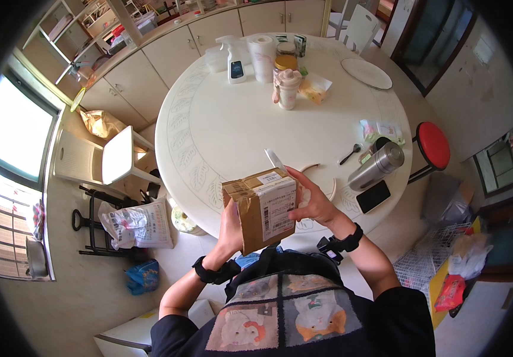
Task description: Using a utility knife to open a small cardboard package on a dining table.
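A small brown cardboard box (249, 223) with a white printed label is held up between both hands, over the near edge of the round white table (238, 129). My left hand (230, 227) presses against its left side, the fingers mostly hidden behind it. Around the right side wraps my right hand (312, 201). A white blade-like tool (274, 159) sticks up beyond the box beside the right fingers; whether that hand grips it cannot be told. Some crumpled clear material shows at the right palm. On the table to the right lie a thin curved strip (333, 189) and another brownish strip (310, 168).
Right on the table are a steel thermos (374, 167), a black phone (373, 197), a black spoon (350, 154) and a wipes pack (390, 130). Farther back stand a spray bottle (236, 64), a paper roll (261, 58) and a pink-lidded cup (287, 91). A red stool (433, 140) stands right.
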`<state>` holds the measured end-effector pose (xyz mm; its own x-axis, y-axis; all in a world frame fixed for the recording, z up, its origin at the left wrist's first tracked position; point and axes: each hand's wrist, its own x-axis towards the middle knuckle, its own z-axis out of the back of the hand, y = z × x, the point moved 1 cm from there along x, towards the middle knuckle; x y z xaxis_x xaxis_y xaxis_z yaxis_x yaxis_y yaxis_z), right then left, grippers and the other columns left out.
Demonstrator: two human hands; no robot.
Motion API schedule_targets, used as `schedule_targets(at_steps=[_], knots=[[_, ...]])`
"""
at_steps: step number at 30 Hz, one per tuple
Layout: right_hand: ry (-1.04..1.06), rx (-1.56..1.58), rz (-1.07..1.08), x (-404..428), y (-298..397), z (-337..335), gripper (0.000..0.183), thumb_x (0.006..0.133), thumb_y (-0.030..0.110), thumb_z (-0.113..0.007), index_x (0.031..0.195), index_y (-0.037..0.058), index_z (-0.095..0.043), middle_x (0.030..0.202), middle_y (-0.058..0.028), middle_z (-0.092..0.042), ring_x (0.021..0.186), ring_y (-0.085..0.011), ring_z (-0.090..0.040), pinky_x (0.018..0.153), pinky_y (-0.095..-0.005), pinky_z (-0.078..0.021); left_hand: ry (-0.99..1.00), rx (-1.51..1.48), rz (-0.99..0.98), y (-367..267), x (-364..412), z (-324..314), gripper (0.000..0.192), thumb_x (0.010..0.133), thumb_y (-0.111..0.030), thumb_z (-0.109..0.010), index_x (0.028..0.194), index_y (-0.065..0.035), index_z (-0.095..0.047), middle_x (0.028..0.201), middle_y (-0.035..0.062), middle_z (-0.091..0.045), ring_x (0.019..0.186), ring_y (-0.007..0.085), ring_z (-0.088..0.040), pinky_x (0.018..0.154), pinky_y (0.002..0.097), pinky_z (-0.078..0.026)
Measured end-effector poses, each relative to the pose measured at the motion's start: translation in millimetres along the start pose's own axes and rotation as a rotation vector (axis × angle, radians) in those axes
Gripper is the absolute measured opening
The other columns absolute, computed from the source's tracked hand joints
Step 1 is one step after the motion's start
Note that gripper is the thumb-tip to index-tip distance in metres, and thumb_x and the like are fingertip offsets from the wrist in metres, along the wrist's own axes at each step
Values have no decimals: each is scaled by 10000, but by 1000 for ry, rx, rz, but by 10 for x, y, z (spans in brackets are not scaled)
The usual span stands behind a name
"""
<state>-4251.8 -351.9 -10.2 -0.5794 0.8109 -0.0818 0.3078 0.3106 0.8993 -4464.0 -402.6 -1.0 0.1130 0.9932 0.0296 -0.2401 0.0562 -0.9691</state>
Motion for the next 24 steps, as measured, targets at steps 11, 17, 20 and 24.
schedule_targets(at_steps=[11,17,20,24], knots=[[-226,121,10,-131,-40,663,677,689,104,-767,1271,32,-427,1078,-101,-604,948,-195,-618,792,-321,-536,-155,-348,181,-73,-236,577,510,735,-102,-741,1158,46,-497,1011,162,-649,899,204,-648,810,343,-535],[-146,454,-124,-459,-342,1050,569,793,140,-677,1271,-7,-404,1154,-147,-592,1012,-249,-621,817,-351,-545,-350,-495,273,-50,-608,714,517,768,-181,-744,1168,34,-496,1037,139,-640,913,190,-641,817,335,-532],[-90,612,-224,-502,-573,1181,570,790,175,-693,1278,20,-444,1194,-128,-585,1037,-253,-610,860,-382,-525,-371,-504,280,-100,-751,588,533,761,-169,-757,1170,38,-485,1065,149,-628,963,199,-629,868,339,-511],[30,558,-186,-533,-815,1300,644,854,403,-598,1344,38,-395,1329,-148,-473,1202,-291,-482,1003,-440,-414,-427,-512,291,-188,-919,399,565,751,-182,-772,1173,41,-470,1084,158,-619,984,208,-622,879,350,-507]])
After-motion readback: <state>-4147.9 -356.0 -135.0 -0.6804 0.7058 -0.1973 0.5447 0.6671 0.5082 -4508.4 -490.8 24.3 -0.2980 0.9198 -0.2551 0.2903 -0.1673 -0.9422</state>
